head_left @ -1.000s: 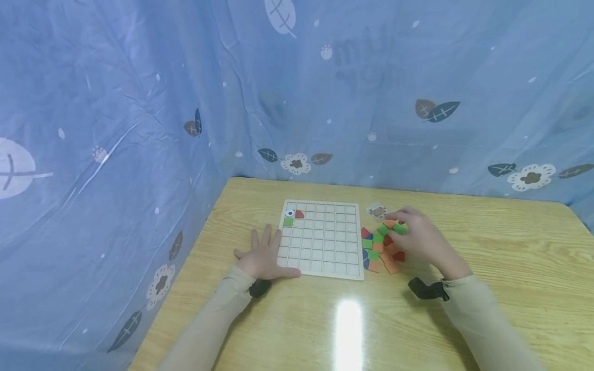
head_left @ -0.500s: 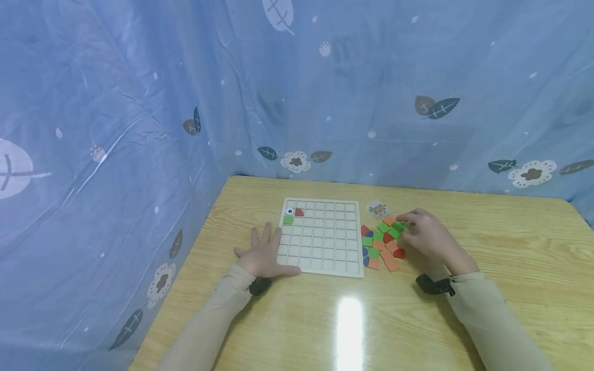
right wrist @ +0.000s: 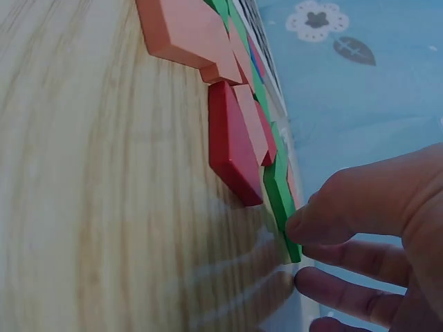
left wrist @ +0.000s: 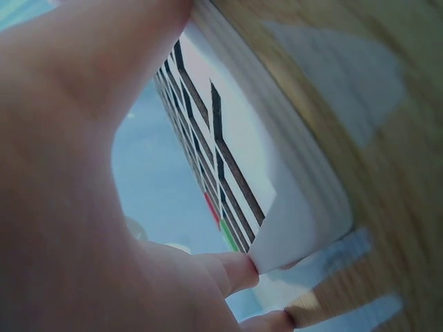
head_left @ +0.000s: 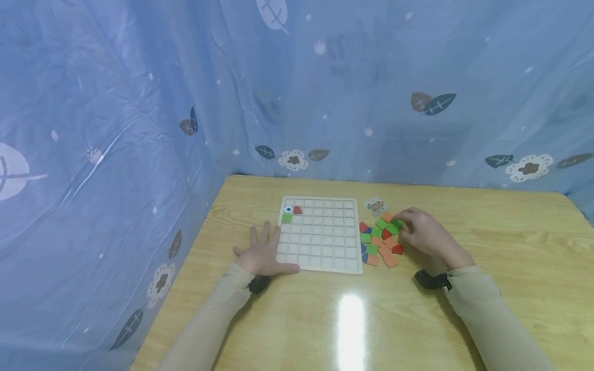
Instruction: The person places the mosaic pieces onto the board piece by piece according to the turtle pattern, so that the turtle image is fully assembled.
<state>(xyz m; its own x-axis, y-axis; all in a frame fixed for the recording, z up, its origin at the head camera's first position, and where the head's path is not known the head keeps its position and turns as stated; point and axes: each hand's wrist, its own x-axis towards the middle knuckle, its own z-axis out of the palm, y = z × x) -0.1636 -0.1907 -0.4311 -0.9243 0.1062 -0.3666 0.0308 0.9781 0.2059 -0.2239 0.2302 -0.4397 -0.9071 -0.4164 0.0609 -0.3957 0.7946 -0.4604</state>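
A white grid board [head_left: 320, 234] lies on the table. In its upper left cells sit a white tile with an eye-like circle [head_left: 288, 209], a red tile [head_left: 298, 210] and a green tile [head_left: 286, 218]. My left hand [head_left: 262, 256] rests with spread fingers at the board's lower left corner, thumb along the near edge. In the left wrist view the thumb and a fingertip touch the board's rim [left wrist: 304, 207]. My right hand [head_left: 424, 234] pinches a green tile [right wrist: 293, 247] between thumb and finger, at the right side of the tile pile.
Several orange, green, red and blue tiles [head_left: 377, 241] lie close together right of the board. A small printed card [head_left: 376, 205] lies behind them. The wooden table [head_left: 297, 319] meets a blue patterned curtain [head_left: 352, 103] at the back and left.
My right hand has moved right and slightly away from the middle of the pile to the green tile at its right edge, and its fingers have closed on it. The left hand stays put.
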